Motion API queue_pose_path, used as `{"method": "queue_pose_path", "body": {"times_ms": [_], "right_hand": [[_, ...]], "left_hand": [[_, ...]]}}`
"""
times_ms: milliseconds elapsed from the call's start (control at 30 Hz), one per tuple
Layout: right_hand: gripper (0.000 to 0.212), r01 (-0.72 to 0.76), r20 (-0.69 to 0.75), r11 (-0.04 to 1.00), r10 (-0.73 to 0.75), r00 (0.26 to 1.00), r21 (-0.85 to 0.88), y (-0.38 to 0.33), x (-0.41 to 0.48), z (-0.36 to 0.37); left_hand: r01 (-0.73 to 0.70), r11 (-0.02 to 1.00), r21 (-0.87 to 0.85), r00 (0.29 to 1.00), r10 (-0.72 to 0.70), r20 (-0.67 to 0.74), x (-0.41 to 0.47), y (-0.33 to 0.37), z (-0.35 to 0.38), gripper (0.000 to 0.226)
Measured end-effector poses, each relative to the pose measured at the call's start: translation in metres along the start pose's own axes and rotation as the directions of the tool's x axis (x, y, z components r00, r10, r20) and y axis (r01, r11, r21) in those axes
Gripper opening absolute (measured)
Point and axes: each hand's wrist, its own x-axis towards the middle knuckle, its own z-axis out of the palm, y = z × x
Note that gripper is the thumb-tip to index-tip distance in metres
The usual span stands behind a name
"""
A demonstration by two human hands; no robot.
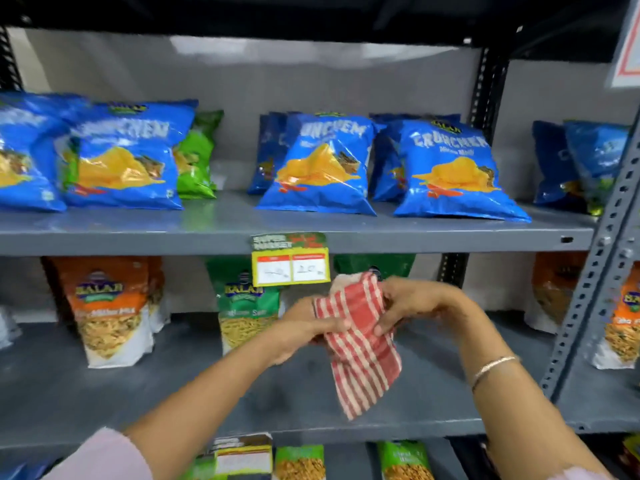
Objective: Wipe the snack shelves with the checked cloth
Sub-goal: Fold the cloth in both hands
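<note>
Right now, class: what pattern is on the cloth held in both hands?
Red and white checks, on the cloth; head view.

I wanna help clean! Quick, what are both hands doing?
Left hand: closed, holding the checked cloth.
Right hand: closed on the same cloth.

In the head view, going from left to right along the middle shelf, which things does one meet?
Orange mix pouch → green snack pouch → left hand → checked cloth → right hand → orange pouches at the far right, past the slotted upright.
</note>
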Motion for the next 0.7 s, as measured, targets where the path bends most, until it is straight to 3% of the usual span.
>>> {"method": "queue_pose_path", "body": {"times_ms": [200,367,500,567,700], "right_hand": [[0.039,0.167,-0.010,0.986,-0.167,0.986,0.019,-0.107,-0.033,0.001],[0.034,0.280,-0.211,0.959,-0.268,0.940,0.030,-0.176,-0.019,-0.013],[0.022,0.269,-0.396,0.956,-0.202,0.896,0.119,-0.216,0.023,-0.021],[0.013,0.265,-0.421,0.922,-0.130,0.898,0.282,-0.225,0.047,-0.020],[0.023,0.259,-0.517,0.818,0.054,0.855,0.514,-0.237,0.096,-0.012]], "left_hand": [[-0.236,0.968,0.083,0.969,0.227,0.100,-0.069,0.084,-0.045,0.030],[-0.338,0.938,0.080,0.936,0.344,-0.070,-0.072,0.144,-0.091,0.020],[-0.303,0.951,-0.053,0.924,0.280,-0.262,-0.046,0.172,-0.136,0.010],[-0.239,0.954,-0.179,0.936,0.177,-0.305,-0.031,0.176,-0.152,0.006],[-0.094,0.952,-0.291,0.935,-0.015,-0.353,-0.005,0.172,-0.187,0.019]]}}
